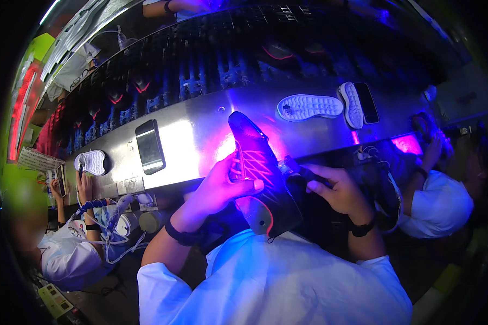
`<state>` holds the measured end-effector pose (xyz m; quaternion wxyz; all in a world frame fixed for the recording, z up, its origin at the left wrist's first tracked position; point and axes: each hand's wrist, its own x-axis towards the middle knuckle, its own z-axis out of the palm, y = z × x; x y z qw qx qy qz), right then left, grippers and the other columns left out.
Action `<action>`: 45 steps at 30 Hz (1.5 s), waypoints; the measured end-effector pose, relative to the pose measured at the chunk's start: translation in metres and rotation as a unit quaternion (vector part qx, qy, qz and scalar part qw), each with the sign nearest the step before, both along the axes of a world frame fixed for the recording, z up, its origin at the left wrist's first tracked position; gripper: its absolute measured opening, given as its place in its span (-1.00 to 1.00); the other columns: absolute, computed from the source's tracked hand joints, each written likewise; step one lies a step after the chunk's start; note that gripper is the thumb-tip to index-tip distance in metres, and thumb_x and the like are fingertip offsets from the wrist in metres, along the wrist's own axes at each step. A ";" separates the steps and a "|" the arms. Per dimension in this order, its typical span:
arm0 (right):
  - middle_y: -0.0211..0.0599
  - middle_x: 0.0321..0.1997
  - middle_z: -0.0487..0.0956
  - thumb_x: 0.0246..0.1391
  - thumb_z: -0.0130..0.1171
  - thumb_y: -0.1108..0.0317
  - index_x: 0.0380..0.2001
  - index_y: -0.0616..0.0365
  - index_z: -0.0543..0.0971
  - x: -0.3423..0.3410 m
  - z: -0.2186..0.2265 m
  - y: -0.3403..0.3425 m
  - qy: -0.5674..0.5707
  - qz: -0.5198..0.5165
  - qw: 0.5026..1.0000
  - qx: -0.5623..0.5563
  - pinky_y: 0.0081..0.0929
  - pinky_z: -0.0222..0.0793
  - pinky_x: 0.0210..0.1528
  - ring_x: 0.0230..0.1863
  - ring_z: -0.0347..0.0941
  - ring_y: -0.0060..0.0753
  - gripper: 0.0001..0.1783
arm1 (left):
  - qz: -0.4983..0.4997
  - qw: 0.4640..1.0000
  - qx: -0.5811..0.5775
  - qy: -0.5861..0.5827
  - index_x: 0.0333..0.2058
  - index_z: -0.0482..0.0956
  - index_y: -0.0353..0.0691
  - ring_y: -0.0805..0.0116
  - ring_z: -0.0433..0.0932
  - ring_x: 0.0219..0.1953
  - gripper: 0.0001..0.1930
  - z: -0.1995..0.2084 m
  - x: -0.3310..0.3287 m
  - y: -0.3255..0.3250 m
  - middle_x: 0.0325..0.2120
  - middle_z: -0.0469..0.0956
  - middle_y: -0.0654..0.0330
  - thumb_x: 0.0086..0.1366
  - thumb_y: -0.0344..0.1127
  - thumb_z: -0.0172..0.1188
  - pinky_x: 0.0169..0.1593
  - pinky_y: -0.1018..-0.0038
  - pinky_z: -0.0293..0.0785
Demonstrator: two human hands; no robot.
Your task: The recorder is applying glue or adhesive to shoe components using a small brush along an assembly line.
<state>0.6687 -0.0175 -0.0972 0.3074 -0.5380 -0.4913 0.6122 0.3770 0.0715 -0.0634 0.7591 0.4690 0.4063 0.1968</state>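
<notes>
My left hand (219,187) is closed around a dark shoe upper (265,162) with pink-lit lacing lines, its toe pointing away from me. The thumb lies across the lacing side, and the heel end is toward my body. My right hand (341,192) grips a brush (301,169) by its dark handle. The brush's tip is at the right side edge of the upper; in the purple light I cannot tell whether it touches. Beyond the hands, a pale shoe sole (309,107) lies on the metal bench (222,111), with a second sole (353,105) beside it.
A phone (150,146) lies left of my hands, another dark phone (366,103) beside the soles. Behind the bench runs a blue slatted conveyor (228,73) carrying several dark shoes. Co-workers sit left (73,254) and right (439,203); the left one handles a sole (92,161).
</notes>
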 end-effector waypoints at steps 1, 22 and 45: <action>-0.16 -0.03 0.69 0.14 0.34 0.42 0.16 0.20 0.56 0.003 0.000 -0.004 0.000 0.003 1.000 0.001 -0.40 0.47 0.10 -0.02 0.62 -0.38 -0.51 | 0.003 1.000 0.001 0.000 0.21 0.33 -0.33 0.51 0.64 -0.33 -0.35 -0.002 0.001 0.000 -0.18 0.63 0.18 0.22 -0.31 0.42 -0.36 0.58 0.56; -0.26 -0.08 0.71 0.11 0.38 0.47 0.09 0.24 0.62 0.020 0.036 -0.017 0.011 0.065 0.994 0.085 -0.52 0.51 -0.11 -0.16 0.59 -0.53 -0.55 | 0.116 0.991 -0.051 0.033 0.28 0.23 -0.34 0.29 0.60 0.00 -0.29 0.017 -0.018 -0.010 -0.02 0.55 0.09 0.25 -0.31 0.39 0.06 0.35 0.57; -0.22 -0.48 0.53 -0.05 0.39 0.53 0.05 0.10 0.66 0.017 0.083 0.023 -0.243 0.065 0.917 0.311 -0.42 0.35 -0.44 -0.53 0.45 -0.30 -0.50 | 0.127 0.878 -0.389 -0.247 0.20 0.36 -0.28 0.31 0.64 -0.52 -0.39 -0.011 -0.014 -0.021 -0.25 0.64 -0.06 0.46 0.15 -0.06 -0.59 0.53 0.60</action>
